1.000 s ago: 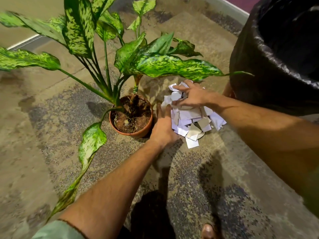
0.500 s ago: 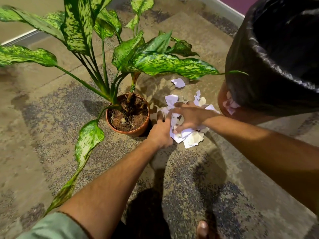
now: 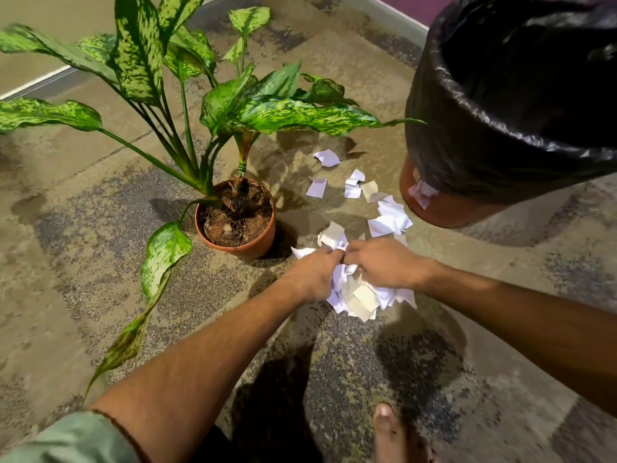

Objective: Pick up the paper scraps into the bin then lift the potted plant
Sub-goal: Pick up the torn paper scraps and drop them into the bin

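Observation:
A bunch of white and cream paper scraps is gathered between my two hands, just above the carpet. My left hand grips it from the left and my right hand from the right. More loose scraps lie scattered on the floor beyond, toward the bin. The potted plant, a terracotta pot with long mottled green leaves, stands left of my hands. The bin, brown with a black liner, stands at the upper right with its mouth open.
Patterned brown and grey carpet covers the floor. A long leaf droops toward me on the left. My bare foot shows at the bottom edge. A skirting line runs along the far left.
My hands have pulled the scrap pile toward me and bunched it up between them. Several scraps stayed behind on the floor near the bin.

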`<control>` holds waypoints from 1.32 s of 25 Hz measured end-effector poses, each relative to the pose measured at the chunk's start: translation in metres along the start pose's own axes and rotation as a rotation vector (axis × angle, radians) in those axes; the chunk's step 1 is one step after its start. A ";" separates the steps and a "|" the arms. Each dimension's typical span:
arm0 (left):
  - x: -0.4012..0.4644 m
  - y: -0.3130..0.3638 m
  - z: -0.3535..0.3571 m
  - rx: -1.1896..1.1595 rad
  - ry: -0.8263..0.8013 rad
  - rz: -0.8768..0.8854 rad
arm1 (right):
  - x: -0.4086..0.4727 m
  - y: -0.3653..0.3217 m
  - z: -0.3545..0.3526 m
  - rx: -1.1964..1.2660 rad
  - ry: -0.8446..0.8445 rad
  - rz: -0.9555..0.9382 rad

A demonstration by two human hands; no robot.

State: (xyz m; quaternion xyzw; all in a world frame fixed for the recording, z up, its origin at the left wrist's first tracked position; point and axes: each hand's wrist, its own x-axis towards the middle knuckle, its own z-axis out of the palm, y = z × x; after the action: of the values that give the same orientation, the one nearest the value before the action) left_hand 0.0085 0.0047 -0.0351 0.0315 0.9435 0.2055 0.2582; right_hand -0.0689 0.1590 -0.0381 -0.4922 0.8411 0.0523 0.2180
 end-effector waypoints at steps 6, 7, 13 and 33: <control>-0.009 -0.001 -0.020 -0.060 0.088 -0.002 | -0.031 0.030 -0.025 0.232 0.016 0.128; -0.010 -0.003 -0.022 -0.056 0.101 -0.024 | -0.035 0.036 -0.030 0.217 0.006 0.146; -0.014 -0.019 -0.020 -0.007 0.039 -0.244 | -0.051 0.066 -0.029 0.139 -0.151 0.291; 0.012 0.011 -0.011 0.030 0.140 -0.106 | -0.067 0.030 -0.037 0.205 0.332 0.347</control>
State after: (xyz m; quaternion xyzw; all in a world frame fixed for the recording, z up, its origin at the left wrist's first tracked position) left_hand -0.0081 0.0129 -0.0282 -0.0291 0.9625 0.1792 0.2017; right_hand -0.0782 0.2169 0.0194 -0.3177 0.9381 -0.0783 0.1136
